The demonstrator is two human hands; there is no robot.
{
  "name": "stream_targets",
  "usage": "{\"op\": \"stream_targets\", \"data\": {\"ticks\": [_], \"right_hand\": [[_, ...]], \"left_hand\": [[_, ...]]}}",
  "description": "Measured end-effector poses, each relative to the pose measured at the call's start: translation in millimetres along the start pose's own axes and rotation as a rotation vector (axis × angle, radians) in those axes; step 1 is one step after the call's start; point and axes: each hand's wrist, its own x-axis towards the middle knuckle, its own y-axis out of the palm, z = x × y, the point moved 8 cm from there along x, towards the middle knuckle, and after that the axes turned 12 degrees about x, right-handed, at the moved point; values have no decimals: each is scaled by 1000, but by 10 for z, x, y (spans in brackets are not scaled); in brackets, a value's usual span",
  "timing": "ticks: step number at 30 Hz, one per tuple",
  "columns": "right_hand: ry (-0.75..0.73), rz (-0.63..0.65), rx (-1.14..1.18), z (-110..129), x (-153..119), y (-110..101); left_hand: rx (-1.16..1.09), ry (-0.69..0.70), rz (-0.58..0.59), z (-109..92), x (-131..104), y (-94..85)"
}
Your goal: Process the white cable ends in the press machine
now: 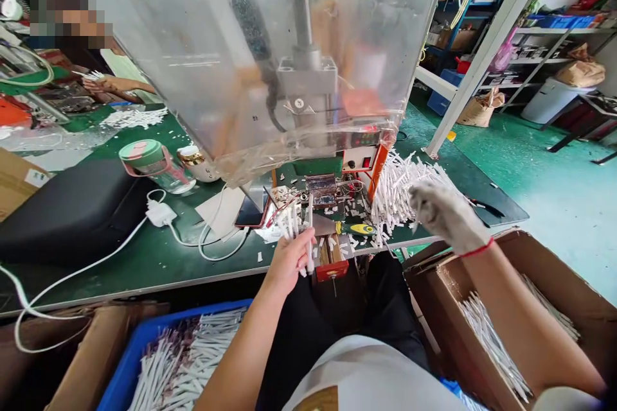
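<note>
My bare left hand (pixel 293 260) clamps slim white sticks (pixel 310 231), pointing away; white-stick heap (pixel 398 189) beside nearer, gloved right hand (pixel 450 215), grip unclear.

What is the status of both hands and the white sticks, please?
Left hand holding several white sticks. Gloved right hand beside the white pile, grip unclear. Scraper with yellow handle lying between the hands.

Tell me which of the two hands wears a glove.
The right hand, in a whitish glove with a red cuff edge; the left hand, holding white sticks, is bare.
</note>
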Motion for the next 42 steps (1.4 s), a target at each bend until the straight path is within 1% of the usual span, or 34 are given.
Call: {"op": "stream_targets", "data": {"ticks": [2, 4, 5, 7, 9, 11, 13, 17, 21, 26, 28, 30, 31, 32, 34, 36, 37, 39, 42], "right_hand": [[176, 223, -54, -422, -217, 546], [242, 319, -53, -790, -275, 928], [258, 324, -55, -958, -242, 1052], [263, 279, -58, -1239, -104, 1189], [251, 222, -58, -1434, 47, 1244], [248, 187, -62, -1556, 153, 1272], [263, 164, -79, -1626, 211, 1286], [297, 113, -91, -1645, 267, 1292], [309, 80, -93, -1618, 305, 1299], [314, 119, -125, -1640, 321, 1291], [282, 157, -188, -1556, 303, 1280], [209, 229, -298, -1354, 254, 1297], [171, 290, -359, -1224, 212, 1328], [136, 371, -422, -1087, 155, 1377], [88, 586, -561, -844, -9, 1510], [109, 785, -707, -713, -206, 1604], [148, 849, -768, -692, -300, 1620], [230, 911, -792, -691, -472, 1627], [281, 895, -654, -717, -671, 1598]], "left_hand": [[-68, 44, -26, -63, -74, -103], [-124, 68, -48, -98, -160, -200], [-151, 73, -60, -102, -207, -249], [-199, 75, -87, -86, -303, -355], [-218, 75, -111, -44, -387, -463], [-221, 61, -123, 23, -447, -554], [-221, 39, -127, 98, -482, -620], [-213, 6, -141, 202, -514, -685], [-184, 8, -127, 233, -525, -670], [-120, 4, -58, 251, -518, -592], [-67, 15, -16, 220, -506, -553], [20, 16, 34, 174, -486, -516], [77, 11, 68, 146, -472, -492], [139, 9, 109, 114, -456, -465], [262, 16, 217, 34, -423, -380], [345, 23, 334, -44, -396, -263], [372, 18, 386, -75, -386, -199], [400, -10, 478, -109, -385, -65], [357, -76, 619, -86, -445, 91]]}}
